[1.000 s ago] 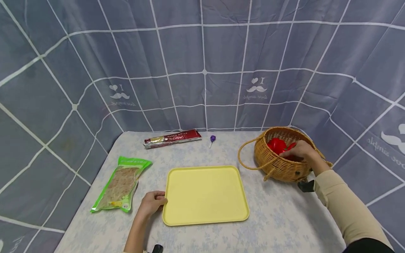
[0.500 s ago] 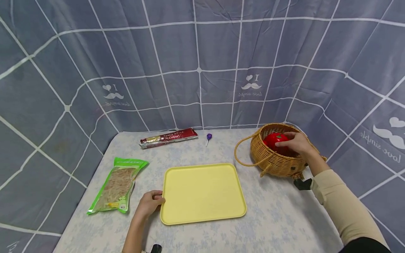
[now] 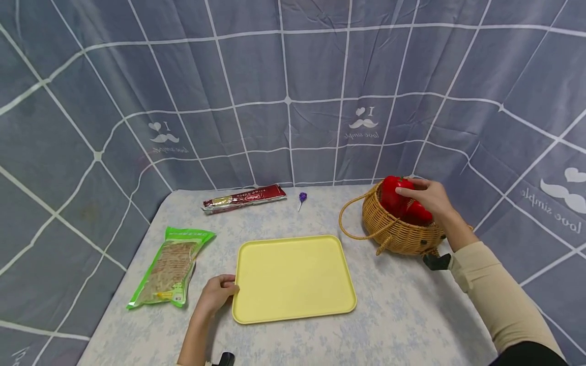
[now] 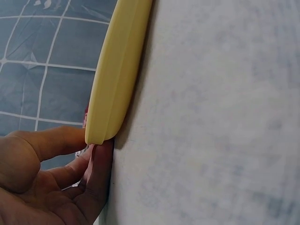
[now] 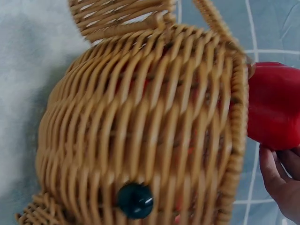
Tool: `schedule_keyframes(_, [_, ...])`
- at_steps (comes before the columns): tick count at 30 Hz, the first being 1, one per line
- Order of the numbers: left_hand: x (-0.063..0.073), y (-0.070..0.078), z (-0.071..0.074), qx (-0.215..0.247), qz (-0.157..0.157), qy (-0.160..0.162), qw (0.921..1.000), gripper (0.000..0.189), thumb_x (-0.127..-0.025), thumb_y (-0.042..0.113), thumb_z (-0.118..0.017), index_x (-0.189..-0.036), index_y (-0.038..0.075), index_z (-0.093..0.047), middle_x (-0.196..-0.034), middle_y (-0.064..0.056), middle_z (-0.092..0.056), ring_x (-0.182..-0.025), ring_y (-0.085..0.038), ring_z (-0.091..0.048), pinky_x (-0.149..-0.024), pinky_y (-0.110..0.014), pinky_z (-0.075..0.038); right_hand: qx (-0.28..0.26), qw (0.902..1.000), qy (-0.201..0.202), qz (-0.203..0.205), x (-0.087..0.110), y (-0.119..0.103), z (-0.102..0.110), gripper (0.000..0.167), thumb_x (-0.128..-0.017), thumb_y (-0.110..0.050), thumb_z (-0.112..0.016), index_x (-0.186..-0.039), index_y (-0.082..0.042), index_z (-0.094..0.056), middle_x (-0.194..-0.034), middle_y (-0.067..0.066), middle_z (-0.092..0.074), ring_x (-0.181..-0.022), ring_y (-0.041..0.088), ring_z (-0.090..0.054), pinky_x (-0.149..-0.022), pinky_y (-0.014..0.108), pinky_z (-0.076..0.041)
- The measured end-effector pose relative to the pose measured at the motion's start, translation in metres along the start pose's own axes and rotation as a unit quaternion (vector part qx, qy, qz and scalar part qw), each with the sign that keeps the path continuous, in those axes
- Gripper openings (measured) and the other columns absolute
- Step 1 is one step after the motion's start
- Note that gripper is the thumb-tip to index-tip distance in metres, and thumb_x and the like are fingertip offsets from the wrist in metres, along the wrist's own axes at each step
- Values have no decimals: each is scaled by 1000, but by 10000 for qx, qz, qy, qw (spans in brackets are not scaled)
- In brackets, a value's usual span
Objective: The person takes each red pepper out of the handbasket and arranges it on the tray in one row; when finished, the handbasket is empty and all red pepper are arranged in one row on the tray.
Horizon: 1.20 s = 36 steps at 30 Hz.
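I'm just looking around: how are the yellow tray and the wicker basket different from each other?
The yellow tray is flat and shallow; the wicker basket is rounded and deep. The tray is smooth and pale yellow, the basket woven and golden brown. The left hand pinches the tray's rim, while the right hand holds a red item at the basket's opening. Both are on the same table.

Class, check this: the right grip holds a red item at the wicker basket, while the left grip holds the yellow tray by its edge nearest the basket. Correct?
Not quite: the head view shows the left grip holding the yellow tray by its edge farthest from the wicker basket.
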<state>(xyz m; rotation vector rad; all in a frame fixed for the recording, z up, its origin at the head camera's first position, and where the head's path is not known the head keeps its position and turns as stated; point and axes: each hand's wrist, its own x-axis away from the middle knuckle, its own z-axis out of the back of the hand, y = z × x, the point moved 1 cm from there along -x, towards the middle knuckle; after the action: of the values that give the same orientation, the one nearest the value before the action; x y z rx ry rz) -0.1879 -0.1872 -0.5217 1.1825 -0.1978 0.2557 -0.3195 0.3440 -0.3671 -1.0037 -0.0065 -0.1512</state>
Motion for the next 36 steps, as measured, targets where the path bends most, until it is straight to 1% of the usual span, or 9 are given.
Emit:
schedule_keyframes(2, [0,-1,0,-30,-4,-1,10000,37,-87,2,-60,-120,-14,-57,-93,-16,-64,-73,-15,-60,-64,-28,-52,-32,10000,8,33,1,-4,-1,91,-79,-55,-73,-147,-4,-41,-157,18,-30,-145,36,-24,-113,54,-29])
schedule_keyframes(7, [-2,-2,0,-86,4,-3,10000,37,-88,3,-61,-121,-14,-57,-93,-15,-64,-75,-14,-59,-64,-26,-51,-85,9999,-85,15,5,-17,-6,89,-78,-56,-73,-146,-7,-44,-151,18,-39,-141,33,-29,-114,53,-29])
schedule_keyframes(11, [-4,-3,0,-87,-15,-23,10000,38,-88,3,-61,-121,-14,-57,-92,-13,-63,-75,-14,-58,-64,-26,-50,-146,9991,-390,18,9,-29,-13,90,-79,-56,-72,-148,-8,-40,-151,19,-39,-143,34,-26,-115,55,-28])
schedule_keyframes(16, [-4,-3,0,-102,-5,-19,9999,38,-88,3,-61,-122,-14,-57,-93,-14,-63,-76,-14,-59,-66,-28,-51,-329,9967,-716,179,12,-40,-26,87,-83,-52,-71,-150,-10,-37,-149,19,-43,-143,34,-29,-112,53,-34])
schedule_keyframes(19, [-3,-2,1,-64,6,-21,10000,38,-88,3,-61,-121,-14,-57,-93,-14,-63,-76,-15,-60,-67,-29,-52,-369,9957,-813,249,15,-50,-36,85,-82,-50,-72,-150,-11,-38,-148,19,-46,-142,34,-31,-110,53,-36])
schedule_keyframes(24, [-2,-3,0,7,25,-23,10000,36,-87,2,-60,-119,-15,-58,-91,-15,-64,-75,-15,-61,-66,-28,-52,-428,9929,-994,493,19,-64,-55,82,-82,-47,-74,-148,-10,-42,-141,21,-52,-137,34,-38,-110,54,-36])
schedule_keyframes(29, [-1,-3,1,-61,61,18,10000,35,-87,2,-61,-118,-14,-59,-93,-16,-65,-76,-15,-61,-67,-28,-52,-739,9871,-1218,735,22,-79,-79,74,-84,-38,-74,-144,-6,-45,-138,21,-55,-130,34,-47,-110,52,-38])
schedule_keyframes(31, [-2,-3,0,-81,41,36,10000,36,-87,3,-61,-118,-14,-59,-93,-16,-65,-76,-14,-61,-67,-28,-52,-790,9857,-1277,768,23,-84,-89,72,-84,-35,-75,-143,-5,-47,-137,20,-56,-127,33,-51,-107,50,-41])
schedule_keyframes(36, [-1,-3,0,-120,15,78,9999,35,-87,3,-61,-118,-14,-59,-92,-16,-65,-75,-14,-60,-66,-27,-51,-645,9831,-1430,948,22,-94,-112,70,-83,-33,-76,-141,-5,-50,-134,19,-60,-123,34,-58,-105,48,-44])
